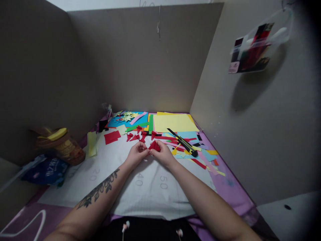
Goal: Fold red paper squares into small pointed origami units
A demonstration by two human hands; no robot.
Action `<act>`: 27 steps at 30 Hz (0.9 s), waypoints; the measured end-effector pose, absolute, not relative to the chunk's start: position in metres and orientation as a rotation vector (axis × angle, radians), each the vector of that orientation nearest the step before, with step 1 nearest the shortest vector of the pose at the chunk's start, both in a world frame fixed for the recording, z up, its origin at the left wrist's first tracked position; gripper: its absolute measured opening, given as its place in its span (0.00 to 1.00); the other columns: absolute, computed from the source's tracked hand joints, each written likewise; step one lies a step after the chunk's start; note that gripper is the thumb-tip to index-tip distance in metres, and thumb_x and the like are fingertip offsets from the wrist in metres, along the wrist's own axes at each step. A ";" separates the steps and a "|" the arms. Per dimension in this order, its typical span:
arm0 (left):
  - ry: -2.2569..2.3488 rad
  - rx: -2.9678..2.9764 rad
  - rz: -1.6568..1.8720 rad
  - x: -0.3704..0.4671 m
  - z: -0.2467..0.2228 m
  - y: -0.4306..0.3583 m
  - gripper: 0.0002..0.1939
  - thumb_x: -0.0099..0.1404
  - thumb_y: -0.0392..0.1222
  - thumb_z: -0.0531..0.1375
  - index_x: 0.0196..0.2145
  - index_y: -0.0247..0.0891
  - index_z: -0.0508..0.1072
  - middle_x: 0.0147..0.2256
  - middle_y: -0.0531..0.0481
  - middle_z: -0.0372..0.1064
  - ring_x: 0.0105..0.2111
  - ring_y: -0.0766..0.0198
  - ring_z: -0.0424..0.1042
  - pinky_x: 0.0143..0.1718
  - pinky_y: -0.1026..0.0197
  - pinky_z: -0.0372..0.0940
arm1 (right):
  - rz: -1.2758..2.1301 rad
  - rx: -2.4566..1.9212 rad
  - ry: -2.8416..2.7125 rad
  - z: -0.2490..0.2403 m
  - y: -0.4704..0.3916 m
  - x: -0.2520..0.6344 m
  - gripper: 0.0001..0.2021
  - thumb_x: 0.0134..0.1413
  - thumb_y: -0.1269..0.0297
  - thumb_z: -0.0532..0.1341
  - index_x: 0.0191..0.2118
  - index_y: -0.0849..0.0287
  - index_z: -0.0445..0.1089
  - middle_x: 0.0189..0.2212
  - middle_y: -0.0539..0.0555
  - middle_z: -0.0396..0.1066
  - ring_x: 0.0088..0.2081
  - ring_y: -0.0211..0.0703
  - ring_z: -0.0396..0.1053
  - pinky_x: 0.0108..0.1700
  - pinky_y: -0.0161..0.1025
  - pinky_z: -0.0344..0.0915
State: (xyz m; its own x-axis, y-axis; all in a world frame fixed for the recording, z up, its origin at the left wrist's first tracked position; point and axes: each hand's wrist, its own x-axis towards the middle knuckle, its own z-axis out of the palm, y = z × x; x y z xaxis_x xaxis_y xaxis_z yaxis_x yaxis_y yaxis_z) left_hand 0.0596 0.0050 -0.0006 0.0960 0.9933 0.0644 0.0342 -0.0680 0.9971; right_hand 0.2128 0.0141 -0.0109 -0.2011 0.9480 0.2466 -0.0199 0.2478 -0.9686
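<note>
My right hand (162,154) pinches a small folded piece of red paper (154,146) above the white sheet. Close beside it, my left hand (139,153) has its fingers curled with the tips at the red paper's left edge. Just beyond both hands lie several small folded red paper shapes (135,137). A stack of red paper squares (112,137) rests to their left. Right of my right hand, a black and yellow utility knife (184,144) lies across coloured paper strips and scraps (198,163).
Pale yellow sheets (175,123) lie at the back right, and a blue sheet (114,122) with paper stars (127,116) at the back left. A brown cup (67,147) and a blue packet (47,170) stand left. Grey partitions (145,60) enclose the desk.
</note>
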 end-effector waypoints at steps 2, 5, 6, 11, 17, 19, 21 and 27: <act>1.134 1.355 1.148 0.060 -0.001 0.004 0.14 0.50 0.44 0.65 0.27 0.37 0.63 0.20 0.57 0.64 0.19 0.71 0.63 0.21 0.69 0.55 | 1.134 -0.965 -1.442 -0.012 0.014 0.211 0.06 0.44 0.67 0.59 0.32 0.58 0.65 0.25 0.47 0.68 0.26 0.38 0.66 0.30 0.34 0.64; 1.157 1.384 1.136 0.059 0.000 0.005 0.13 0.51 0.44 0.63 0.28 0.37 0.63 0.20 0.58 0.63 0.19 0.71 0.62 0.21 0.69 0.55 | 1.150 -0.978 -1.367 -0.013 0.016 0.211 0.06 0.44 0.67 0.59 0.32 0.58 0.64 0.25 0.47 0.68 0.25 0.37 0.67 0.28 0.33 0.65; 1.167 1.391 1.136 0.059 0.001 0.006 0.13 0.51 0.43 0.63 0.29 0.37 0.63 0.20 0.58 0.63 0.19 0.71 0.62 0.21 0.69 0.55 | 1.155 -0.980 -1.341 -0.013 0.016 0.211 0.06 0.44 0.67 0.59 0.32 0.58 0.63 0.25 0.47 0.69 0.25 0.37 0.67 0.28 0.33 0.65; 1.239 1.501 1.220 0.055 0.003 0.006 0.07 0.53 0.41 0.60 0.29 0.37 0.66 0.24 0.55 0.64 0.23 0.69 0.64 0.24 0.68 0.59 | 1.168 -1.028 -1.225 -0.010 0.021 0.218 0.08 0.43 0.65 0.60 0.32 0.58 0.63 0.24 0.46 0.69 0.23 0.36 0.68 0.26 0.33 0.64; 1.188 1.804 1.217 0.058 0.005 -0.001 0.07 0.56 0.42 0.61 0.33 0.38 0.75 0.39 0.44 0.71 0.41 0.58 0.69 0.34 0.63 0.66 | 1.222 -0.956 -1.240 -0.009 0.019 0.217 0.07 0.43 0.66 0.61 0.30 0.58 0.62 0.23 0.46 0.69 0.22 0.36 0.67 0.26 0.33 0.64; 1.177 1.855 1.203 0.059 0.005 -0.002 0.07 0.56 0.42 0.61 0.33 0.39 0.76 0.37 0.44 0.72 0.38 0.59 0.70 0.32 0.63 0.65 | 1.280 -0.906 -1.234 -0.009 0.019 0.216 0.07 0.42 0.66 0.61 0.30 0.57 0.62 0.23 0.46 0.69 0.23 0.37 0.67 0.26 0.33 0.65; 1.200 1.856 1.216 0.059 0.004 -0.002 0.07 0.56 0.41 0.61 0.33 0.39 0.76 0.34 0.45 0.73 0.35 0.60 0.71 0.31 0.63 0.65 | 1.347 -0.874 -1.210 -0.010 0.019 0.215 0.09 0.42 0.66 0.61 0.33 0.57 0.62 0.24 0.47 0.70 0.24 0.38 0.69 0.27 0.34 0.66; 1.264 1.716 1.278 0.058 0.005 -0.002 0.08 0.55 0.42 0.62 0.33 0.38 0.77 0.33 0.47 0.73 0.33 0.61 0.72 0.33 0.63 0.66 | 1.426 -0.830 -1.180 -0.010 0.019 0.214 0.14 0.41 0.67 0.61 0.38 0.57 0.63 0.27 0.47 0.72 0.27 0.37 0.71 0.31 0.35 0.68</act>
